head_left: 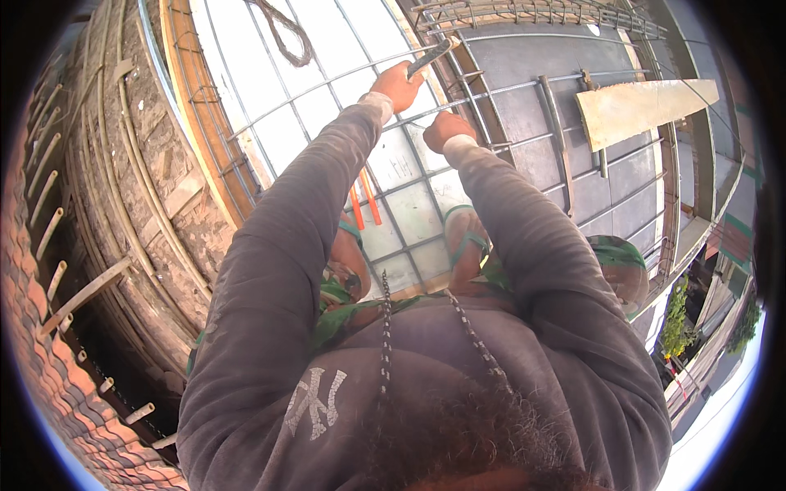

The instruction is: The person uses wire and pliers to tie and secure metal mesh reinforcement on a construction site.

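A dark bundle (429,59), narrow, ridged and slightly bent, lies over the white panel's right edge, its near end clamped in the left grip (397,87). The right grip (449,131) is curled near that same edge; whether it encloses anything, I cannot tell. Steel rods (329,80) grid the smudged white panel (246,59). Beyond its right edge lies a dark grey panel (520,61); outside its left edge, a timber plank (190,106), bamboo poles (129,135) and roof tiles (61,393).
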Demonstrator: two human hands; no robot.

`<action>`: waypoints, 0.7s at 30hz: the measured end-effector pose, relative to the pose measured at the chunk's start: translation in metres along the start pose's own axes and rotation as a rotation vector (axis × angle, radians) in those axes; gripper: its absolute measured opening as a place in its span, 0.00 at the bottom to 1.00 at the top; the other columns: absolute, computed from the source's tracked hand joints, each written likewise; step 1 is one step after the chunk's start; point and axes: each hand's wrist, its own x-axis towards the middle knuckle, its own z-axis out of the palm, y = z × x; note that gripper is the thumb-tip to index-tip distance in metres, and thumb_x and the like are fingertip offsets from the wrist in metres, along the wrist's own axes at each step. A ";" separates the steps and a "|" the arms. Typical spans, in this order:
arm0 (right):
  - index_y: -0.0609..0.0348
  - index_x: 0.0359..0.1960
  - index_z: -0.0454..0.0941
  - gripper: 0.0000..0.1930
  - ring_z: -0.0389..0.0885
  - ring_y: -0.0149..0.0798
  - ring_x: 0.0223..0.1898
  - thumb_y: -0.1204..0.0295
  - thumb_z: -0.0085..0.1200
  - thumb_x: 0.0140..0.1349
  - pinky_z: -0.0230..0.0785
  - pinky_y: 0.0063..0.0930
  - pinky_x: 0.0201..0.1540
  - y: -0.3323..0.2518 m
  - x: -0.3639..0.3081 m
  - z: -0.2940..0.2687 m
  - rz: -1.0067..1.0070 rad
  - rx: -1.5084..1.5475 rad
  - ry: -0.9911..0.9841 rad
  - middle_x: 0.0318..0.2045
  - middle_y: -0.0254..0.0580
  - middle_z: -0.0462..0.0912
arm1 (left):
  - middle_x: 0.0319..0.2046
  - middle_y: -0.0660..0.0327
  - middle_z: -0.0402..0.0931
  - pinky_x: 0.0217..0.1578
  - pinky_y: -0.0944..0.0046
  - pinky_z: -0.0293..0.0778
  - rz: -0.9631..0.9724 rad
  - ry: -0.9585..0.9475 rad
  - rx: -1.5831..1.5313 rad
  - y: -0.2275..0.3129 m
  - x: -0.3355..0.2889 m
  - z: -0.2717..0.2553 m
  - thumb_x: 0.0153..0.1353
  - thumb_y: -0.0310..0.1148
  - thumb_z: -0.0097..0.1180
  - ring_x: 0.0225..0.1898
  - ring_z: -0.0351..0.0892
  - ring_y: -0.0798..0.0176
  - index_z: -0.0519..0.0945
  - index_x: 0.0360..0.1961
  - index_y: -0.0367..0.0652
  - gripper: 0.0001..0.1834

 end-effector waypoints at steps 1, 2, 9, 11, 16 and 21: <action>0.65 0.56 0.83 0.23 0.82 0.54 0.62 0.66 0.54 0.63 0.74 0.43 0.63 0.000 0.001 -0.001 -0.006 -0.002 0.003 0.59 0.57 0.84 | 0.58 0.36 0.79 0.63 0.51 0.71 -0.015 -0.021 0.038 0.006 0.006 0.004 0.72 0.51 0.53 0.63 0.76 0.35 0.75 0.64 0.32 0.33; 0.64 0.56 0.83 0.23 0.82 0.54 0.62 0.65 0.53 0.62 0.74 0.43 0.63 0.000 0.000 -0.001 0.000 -0.005 -0.001 0.58 0.58 0.84 | 0.58 0.38 0.80 0.64 0.53 0.71 -0.050 -0.095 0.037 0.011 0.012 0.006 0.70 0.51 0.55 0.63 0.77 0.39 0.75 0.66 0.33 0.34; 0.62 0.52 0.87 0.19 0.85 0.53 0.59 0.65 0.58 0.63 0.77 0.41 0.61 0.001 -0.007 0.005 0.030 0.030 0.008 0.55 0.56 0.86 | 0.42 0.52 0.86 0.53 0.54 0.75 -0.127 0.068 -0.472 -0.029 0.008 0.004 0.65 0.51 0.64 0.45 0.84 0.56 0.84 0.50 0.36 0.27; 0.62 0.52 0.87 0.19 0.85 0.53 0.58 0.65 0.57 0.64 0.77 0.42 0.61 -0.002 -0.009 0.010 -0.007 0.007 0.005 0.55 0.56 0.86 | 0.29 0.64 0.76 0.42 0.62 0.73 -0.116 0.175 -0.936 -0.047 0.013 -0.026 0.64 0.50 0.66 0.33 0.74 0.69 0.82 0.43 0.32 0.26; 0.63 0.51 0.87 0.19 0.85 0.53 0.59 0.66 0.57 0.64 0.78 0.42 0.61 0.009 0.002 0.005 0.036 0.004 0.034 0.55 0.55 0.86 | 0.31 0.54 0.84 0.42 0.54 0.77 0.002 0.052 -0.242 0.045 0.024 -0.037 0.67 0.53 0.60 0.35 0.83 0.55 0.83 0.37 0.31 0.28; 0.62 0.52 0.87 0.19 0.86 0.53 0.58 0.68 0.57 0.62 0.77 0.42 0.61 -0.006 -0.006 0.000 -0.019 -0.014 0.010 0.56 0.55 0.86 | 0.35 0.38 0.85 0.48 0.49 0.77 0.107 0.132 0.128 -0.003 0.029 -0.047 0.68 0.52 0.56 0.41 0.85 0.38 0.83 0.44 0.27 0.30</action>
